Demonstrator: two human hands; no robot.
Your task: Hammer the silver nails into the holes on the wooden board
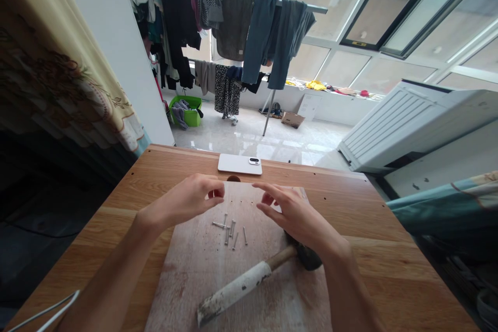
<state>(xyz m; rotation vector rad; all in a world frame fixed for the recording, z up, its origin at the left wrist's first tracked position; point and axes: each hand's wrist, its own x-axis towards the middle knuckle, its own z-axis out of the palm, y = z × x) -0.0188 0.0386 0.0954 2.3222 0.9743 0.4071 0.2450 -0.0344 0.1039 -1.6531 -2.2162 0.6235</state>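
My left hand [204, 193] hovers over the far left of a worn wooden board [187, 280], fingers curled in toward the thumb, with nothing visible in them. Across from it, my right hand [282, 201] is held above the board's far right side, empty, its fingers apart. Several loose nails [232, 228] lie on the board between and below the hands. A hammer [241, 285] rests diagonally on the board; its white-wrapped handle points to the near left. My right forearm partly covers the dark hammer head [308, 257]. Small dark marks dot the board's far part.
A white phone [239, 164] lies at the far edge of the wooden table [369, 249], beside a round hole [233, 179]. White cables [58, 314] cross the near left corner. Beyond are a clothes rack with laundry [268, 36], a green basket [194, 116] and a white appliance [404, 119].
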